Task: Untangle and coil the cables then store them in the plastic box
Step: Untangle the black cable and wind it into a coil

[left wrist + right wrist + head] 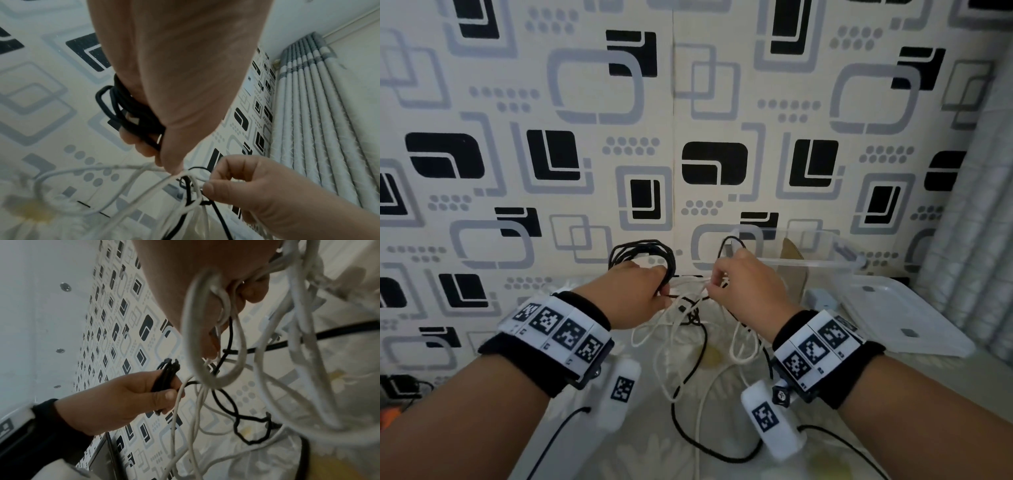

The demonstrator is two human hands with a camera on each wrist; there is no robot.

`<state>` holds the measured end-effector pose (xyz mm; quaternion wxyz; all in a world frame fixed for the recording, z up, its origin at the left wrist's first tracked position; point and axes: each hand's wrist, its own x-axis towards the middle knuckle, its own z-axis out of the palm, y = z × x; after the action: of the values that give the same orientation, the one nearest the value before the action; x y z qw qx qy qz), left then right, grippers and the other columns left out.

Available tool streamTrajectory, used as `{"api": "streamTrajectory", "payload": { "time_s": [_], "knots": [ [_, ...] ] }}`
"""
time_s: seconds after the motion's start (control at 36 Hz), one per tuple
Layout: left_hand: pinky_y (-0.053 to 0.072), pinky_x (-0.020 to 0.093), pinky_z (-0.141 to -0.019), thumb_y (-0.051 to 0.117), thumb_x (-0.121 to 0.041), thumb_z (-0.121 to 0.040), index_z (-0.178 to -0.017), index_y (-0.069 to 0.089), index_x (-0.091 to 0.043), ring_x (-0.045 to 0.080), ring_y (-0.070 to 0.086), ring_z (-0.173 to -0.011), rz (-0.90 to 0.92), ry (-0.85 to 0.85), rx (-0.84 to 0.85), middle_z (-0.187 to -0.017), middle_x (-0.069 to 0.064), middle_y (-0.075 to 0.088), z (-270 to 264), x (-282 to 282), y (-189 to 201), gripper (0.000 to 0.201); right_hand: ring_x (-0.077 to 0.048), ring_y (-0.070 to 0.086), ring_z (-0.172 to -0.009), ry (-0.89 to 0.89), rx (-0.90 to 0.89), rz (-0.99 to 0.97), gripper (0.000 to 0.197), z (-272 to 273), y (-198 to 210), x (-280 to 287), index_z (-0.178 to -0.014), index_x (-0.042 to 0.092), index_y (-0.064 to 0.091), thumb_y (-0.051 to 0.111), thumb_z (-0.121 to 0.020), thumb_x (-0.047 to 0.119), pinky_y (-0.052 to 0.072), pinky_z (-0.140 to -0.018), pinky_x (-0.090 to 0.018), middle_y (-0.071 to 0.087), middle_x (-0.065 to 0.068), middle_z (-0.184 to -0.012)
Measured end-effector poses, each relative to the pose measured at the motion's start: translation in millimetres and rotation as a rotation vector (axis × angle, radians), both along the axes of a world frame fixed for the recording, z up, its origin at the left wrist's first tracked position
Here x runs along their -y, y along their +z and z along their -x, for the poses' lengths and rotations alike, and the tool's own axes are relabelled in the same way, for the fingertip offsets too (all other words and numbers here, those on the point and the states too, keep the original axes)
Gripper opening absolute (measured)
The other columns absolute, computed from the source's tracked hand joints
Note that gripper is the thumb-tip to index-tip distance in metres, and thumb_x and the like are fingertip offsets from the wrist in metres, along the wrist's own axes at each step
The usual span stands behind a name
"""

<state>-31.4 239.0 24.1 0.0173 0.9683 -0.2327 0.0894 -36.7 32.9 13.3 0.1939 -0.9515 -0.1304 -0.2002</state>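
Observation:
My left hand (662, 287) grips a coil of black cable (643, 251) held up in front of the wall; the same coil (123, 110) fills its fingers in the left wrist view. Just to the right, my right hand (714, 284) pinches strands of the white cable (678, 329) where a thin black cable (729, 241) crosses them in a knot (189, 183). White cable loops (193, 337) hang over the right fingers. Tangled white and black strands trail down onto the sheet. The clear plastic box (811, 262) stands behind the right hand.
The box's lid (900, 318) lies flat to the right, beside a small pale blue item (822, 298). A cardboard piece (794, 260) shows inside the box. The patterned wall (551, 154) stands close ahead and a curtain (979, 240) hangs at the right. The floral sheet (654, 445) lies below.

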Motion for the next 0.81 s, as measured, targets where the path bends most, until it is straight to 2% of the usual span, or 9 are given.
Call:
{"api": "streamTrajectory", "payload": {
  "time_s": [0.08, 0.19, 0.28, 0.36, 0.44, 0.53, 0.61, 0.69, 0.81],
  "knots": [
    [0.038, 0.028, -0.076, 0.047, -0.039, -0.098, -0.094, 0.050, -0.023, 0.018, 0.056, -0.089, -0.009, 0.055, 0.020, -0.087, -0.004, 0.061, 3, -6, 8, 0.017, -0.017, 0.055, -0.089, 0.013, -0.013, -0.055, 0.014, -1, 8, 4, -0.083, 0.027, 0.059, 0.067, -0.086, 0.037, 0.047, -0.074, -0.031, 0.048, 0.004, -0.104],
    [0.049, 0.036, -0.081, 0.045, -0.040, -0.098, -0.096, 0.051, -0.020, 0.022, 0.060, -0.087, 0.080, 0.175, 0.054, -0.090, 0.000, 0.063, 3, -17, 17, 0.022, -0.016, 0.056, -0.094, 0.005, -0.006, -0.100, 0.016, 0, 14, 11, -0.081, 0.027, 0.057, 0.070, -0.084, 0.036, 0.043, -0.077, -0.030, 0.050, 0.004, -0.106],
    [0.050, 0.036, -0.072, 0.044, -0.039, -0.099, -0.095, 0.050, -0.017, 0.022, 0.060, -0.078, 0.170, 0.259, 0.102, -0.085, 0.002, 0.062, 1, -24, 24, 0.023, -0.016, 0.057, -0.095, -0.023, -0.009, -0.100, 0.017, 0, 13, 16, -0.082, 0.025, 0.060, 0.070, -0.083, 0.039, 0.046, -0.080, -0.032, 0.053, 0.004, -0.106],
    [0.044, 0.033, -0.065, 0.045, -0.036, -0.099, -0.090, 0.049, -0.015, 0.021, 0.058, -0.074, 0.225, 0.308, 0.160, -0.082, 0.002, 0.059, -1, -28, 28, 0.023, -0.018, 0.057, -0.092, -0.037, -0.020, -0.036, 0.019, 0, 11, 22, -0.083, 0.025, 0.060, 0.067, -0.085, 0.042, 0.045, -0.074, -0.031, 0.052, 0.003, -0.103],
    [0.047, 0.036, -0.070, 0.046, -0.035, -0.099, -0.084, 0.047, -0.015, 0.023, 0.058, -0.076, 0.284, 0.355, 0.194, -0.082, 0.003, 0.058, -3, -32, 30, 0.024, -0.017, 0.055, -0.089, -0.041, -0.056, 0.018, 0.020, 0, 11, 30, -0.081, 0.025, 0.059, 0.066, -0.086, 0.043, 0.041, -0.071, -0.030, 0.052, 0.004, -0.099],
    [0.049, 0.040, -0.071, 0.047, -0.034, -0.098, -0.073, 0.036, -0.019, 0.027, 0.055, -0.073, 0.342, 0.407, 0.244, -0.077, 0.004, 0.052, -7, -39, 31, 0.031, -0.011, 0.055, -0.080, -0.035, -0.132, 0.018, 0.020, -4, 9, 44, -0.077, 0.020, 0.059, 0.068, -0.086, 0.036, 0.040, -0.065, -0.029, 0.055, 0.008, -0.087],
    [0.049, 0.041, -0.073, 0.047, -0.032, -0.098, -0.080, 0.043, -0.012, 0.029, 0.055, -0.075, 0.428, 0.467, 0.315, -0.083, 0.010, 0.055, -6, -48, 37, 0.027, -0.002, 0.052, -0.067, -0.069, -0.220, 0.100, 0.019, -10, -1, 65, -0.074, 0.018, 0.057, 0.066, -0.089, 0.027, 0.042, -0.063, -0.028, 0.058, 0.010, -0.074],
    [0.046, 0.043, -0.076, 0.044, -0.030, -0.099, -0.086, 0.045, -0.006, 0.029, 0.049, -0.076, 0.522, 0.556, 0.349, -0.079, 0.011, 0.049, -4, -63, 47, 0.028, -0.014, 0.057, -0.075, -0.130, -0.399, 0.214, 0.022, -14, -18, 87, -0.072, 0.020, 0.054, 0.066, -0.088, 0.029, 0.044, -0.068, -0.029, 0.061, 0.004, -0.079],
    [0.037, 0.036, -0.067, 0.045, -0.032, -0.100, -0.081, 0.050, -0.001, 0.031, 0.052, -0.073, 0.690, 0.580, 0.294, -0.068, 0.010, 0.051, -3, -74, 59, 0.036, -0.018, 0.055, -0.084, -0.126, -0.543, 0.286, 0.026, -13, -33, 102, -0.069, 0.025, 0.050, 0.063, -0.089, 0.034, 0.042, -0.074, -0.028, 0.055, 0.006, -0.078]
  ]
}}
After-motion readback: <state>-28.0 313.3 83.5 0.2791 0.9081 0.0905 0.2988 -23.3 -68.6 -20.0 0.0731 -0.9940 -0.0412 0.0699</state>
